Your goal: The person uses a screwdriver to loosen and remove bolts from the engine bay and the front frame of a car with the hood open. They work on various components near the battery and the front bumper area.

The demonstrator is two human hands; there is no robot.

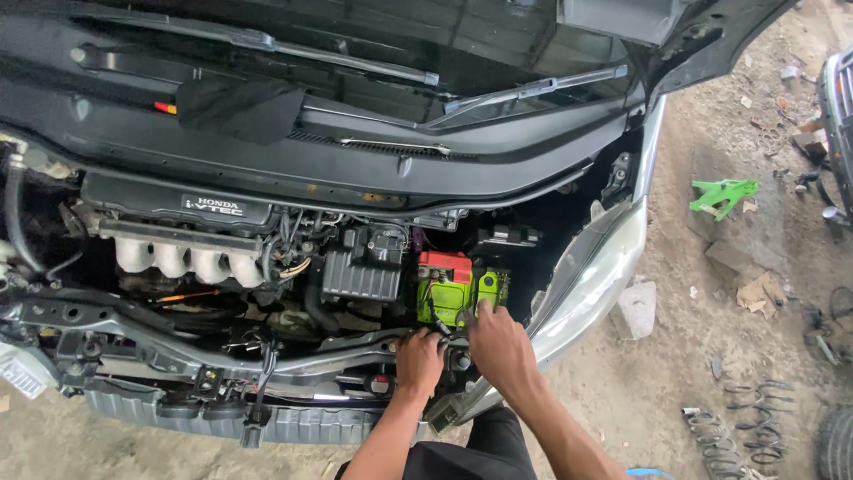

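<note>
The bright green boxy car battery (462, 293) with its red top cover sits low in the open engine bay. My right hand (498, 345) presses its front edge, steadying it; my left hand (419, 357) curls beside it, contents hidden.

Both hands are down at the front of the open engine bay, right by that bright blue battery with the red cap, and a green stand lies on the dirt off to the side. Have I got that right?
Not quite: the battery is bright green, not blue, as the head view shows. The rest holds: the left hand and right hand are beside it, its cap is red, and the green stand lies on the dirt.
</note>
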